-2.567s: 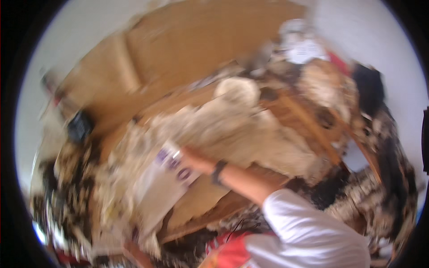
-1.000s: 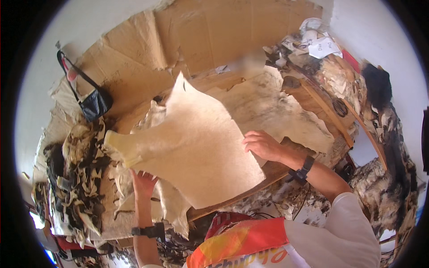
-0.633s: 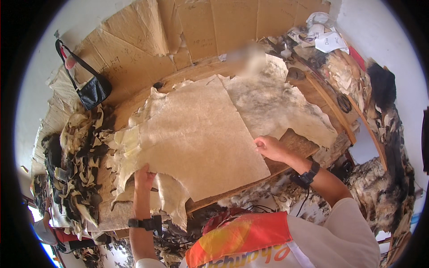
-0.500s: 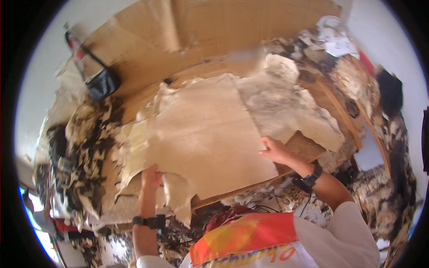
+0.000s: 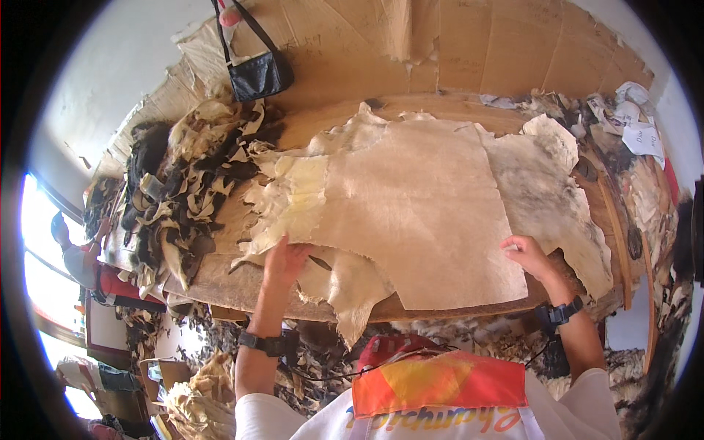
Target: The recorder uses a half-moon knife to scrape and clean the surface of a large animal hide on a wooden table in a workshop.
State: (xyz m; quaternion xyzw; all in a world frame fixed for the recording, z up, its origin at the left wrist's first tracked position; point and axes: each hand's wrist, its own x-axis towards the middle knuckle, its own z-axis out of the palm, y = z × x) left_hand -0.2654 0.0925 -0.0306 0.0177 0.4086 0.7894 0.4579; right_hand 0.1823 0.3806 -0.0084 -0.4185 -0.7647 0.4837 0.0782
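A large pale hide sheet (image 5: 425, 205) with straight edges lies flat on the wooden table, its ragged left part yellowish. My left hand (image 5: 288, 260) rests on the lower left margin of the pale skin, fingers stretched out. Below it a loose flap (image 5: 357, 287) hangs over the front edge. At the sheet's right edge is my right hand (image 5: 524, 251), fingers bent together on that border; the exact grip is hard to see. A second skin (image 5: 546, 187), greyish and mottled, lies partly under the sheet on the right. Both wrists wear black straps.
Dark and cream fur scraps (image 5: 172, 194) are heaped at the left of the table (image 5: 238, 275). A black bag (image 5: 260, 73) hangs before the cardboard wall (image 5: 484, 51). More scraps and wooden strips (image 5: 614, 235) lie on the right. Another person (image 5: 79, 260) is at far left.
My view has shifted, so the table sits farther right in the picture. My left hand has spread its fingers on the skin's margin; my right hand stays by the sheet's right edge.
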